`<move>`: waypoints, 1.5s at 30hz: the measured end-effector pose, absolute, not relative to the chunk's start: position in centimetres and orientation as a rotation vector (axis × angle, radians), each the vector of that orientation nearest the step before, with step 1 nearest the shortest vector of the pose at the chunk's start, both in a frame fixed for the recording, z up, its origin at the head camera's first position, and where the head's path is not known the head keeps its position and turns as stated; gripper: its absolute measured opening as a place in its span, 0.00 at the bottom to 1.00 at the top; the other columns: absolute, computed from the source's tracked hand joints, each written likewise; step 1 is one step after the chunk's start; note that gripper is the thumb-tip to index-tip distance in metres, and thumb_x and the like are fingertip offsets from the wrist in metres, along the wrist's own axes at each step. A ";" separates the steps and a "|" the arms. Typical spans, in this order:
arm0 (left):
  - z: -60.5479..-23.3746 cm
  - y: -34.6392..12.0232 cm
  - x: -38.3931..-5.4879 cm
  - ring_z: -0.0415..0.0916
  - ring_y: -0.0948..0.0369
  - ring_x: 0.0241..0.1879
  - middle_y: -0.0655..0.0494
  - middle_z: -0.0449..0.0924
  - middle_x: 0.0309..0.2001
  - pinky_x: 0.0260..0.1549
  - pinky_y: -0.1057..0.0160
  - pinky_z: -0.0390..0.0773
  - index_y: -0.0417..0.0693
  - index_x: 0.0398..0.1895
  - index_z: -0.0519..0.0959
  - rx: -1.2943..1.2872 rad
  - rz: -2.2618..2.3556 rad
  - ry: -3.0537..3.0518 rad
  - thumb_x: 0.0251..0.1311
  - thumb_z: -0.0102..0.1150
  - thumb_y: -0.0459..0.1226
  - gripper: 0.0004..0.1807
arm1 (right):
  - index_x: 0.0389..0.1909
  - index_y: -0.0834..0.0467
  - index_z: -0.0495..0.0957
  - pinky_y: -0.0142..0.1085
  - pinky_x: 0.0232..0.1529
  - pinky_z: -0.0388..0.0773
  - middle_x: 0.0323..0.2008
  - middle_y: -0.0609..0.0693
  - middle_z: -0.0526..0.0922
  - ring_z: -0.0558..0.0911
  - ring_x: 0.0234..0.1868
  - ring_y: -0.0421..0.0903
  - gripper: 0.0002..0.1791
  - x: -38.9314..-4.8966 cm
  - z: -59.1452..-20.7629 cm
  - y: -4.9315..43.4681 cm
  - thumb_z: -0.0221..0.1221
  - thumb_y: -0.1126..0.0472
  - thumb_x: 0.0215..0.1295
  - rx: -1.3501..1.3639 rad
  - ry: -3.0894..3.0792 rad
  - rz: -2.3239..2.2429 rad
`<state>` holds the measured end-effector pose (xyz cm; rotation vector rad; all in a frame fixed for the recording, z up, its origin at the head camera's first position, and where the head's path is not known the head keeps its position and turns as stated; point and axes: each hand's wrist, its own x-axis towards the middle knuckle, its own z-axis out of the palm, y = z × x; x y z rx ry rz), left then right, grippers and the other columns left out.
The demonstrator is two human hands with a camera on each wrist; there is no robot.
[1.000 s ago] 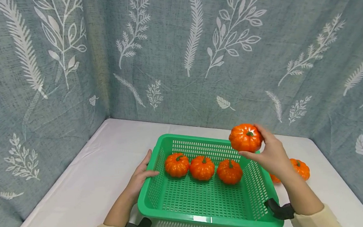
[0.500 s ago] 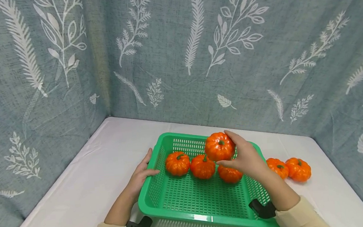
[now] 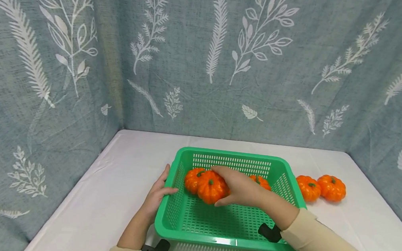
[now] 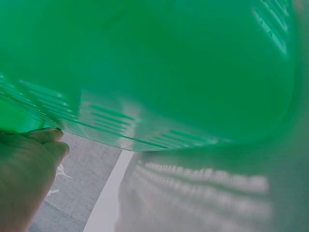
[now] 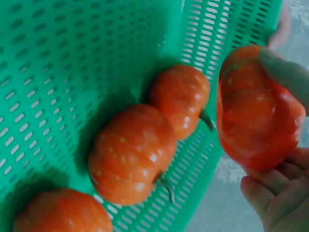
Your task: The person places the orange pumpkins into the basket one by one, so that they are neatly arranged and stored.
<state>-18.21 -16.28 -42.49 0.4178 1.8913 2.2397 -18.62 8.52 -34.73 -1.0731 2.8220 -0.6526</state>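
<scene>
My right hand [image 3: 240,188] holds a small orange pumpkin [image 3: 209,191] with a green stem over the left part of a green plastic basket [image 3: 196,234]. In the right wrist view, thumb and fingers curl round this pumpkin [image 5: 256,116], above the basket's slotted floor. Three more lie in a row inside: a left pumpkin [image 3: 191,181], a middle pumpkin [image 5: 133,154] hidden from the head view, and a right pumpkin [image 3: 261,181] partly covered by my right hand. My left hand [image 3: 157,197] grips the basket's left rim, its thumb over the edge and its fingers along the outside.
Two more pumpkins, one [image 3: 308,188] beside the basket and another [image 3: 332,188] further right, rest on the white-covered table [image 3: 119,180]. A blue-grey curtain [image 3: 195,62] with white leaf prints hangs behind and at both sides.
From above the basket's right rear edge, my right hand has carried the pumpkin left and down into the basket area. My left hand has kept its place on the rim.
</scene>
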 end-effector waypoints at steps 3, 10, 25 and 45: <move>-42.5 -16.3 -18.3 0.29 0.54 0.71 0.55 0.22 0.72 0.65 0.56 0.47 0.48 0.71 0.26 0.409 2.244 1.892 0.58 0.40 0.25 0.45 | 0.65 0.63 0.59 0.45 0.59 0.69 0.62 0.56 0.68 0.69 0.61 0.53 0.48 -18.7 -35.0 7.9 0.71 0.52 0.43 -1.129 2.752 -0.595; -42.5 -16.3 -18.3 0.31 0.53 0.71 0.56 0.23 0.72 0.65 0.54 0.49 0.49 0.71 0.26 0.410 2.245 1.879 0.58 0.39 0.25 0.44 | 0.66 0.61 0.58 0.39 0.56 0.72 0.60 0.52 0.70 0.72 0.57 0.47 0.49 -19.0 -35.7 6.6 0.69 0.49 0.44 -1.164 2.640 -0.443; -42.5 -16.4 -18.1 0.27 0.54 0.71 0.55 0.22 0.72 0.66 0.53 0.45 0.48 0.71 0.26 0.417 2.240 1.883 0.58 0.39 0.25 0.44 | 0.65 0.59 0.59 0.34 0.56 0.71 0.59 0.49 0.71 0.73 0.54 0.40 0.48 -19.4 -37.0 4.6 0.71 0.52 0.43 -1.203 2.550 -0.345; -42.5 -16.3 -18.1 0.27 0.55 0.71 0.56 0.24 0.73 0.67 0.53 0.42 0.49 0.71 0.27 0.411 2.227 1.899 0.59 0.40 0.26 0.44 | 0.68 0.60 0.55 0.36 0.65 0.62 0.67 0.50 0.61 0.64 0.65 0.44 0.50 -19.5 -38.0 3.8 0.69 0.50 0.46 -1.276 2.520 -0.229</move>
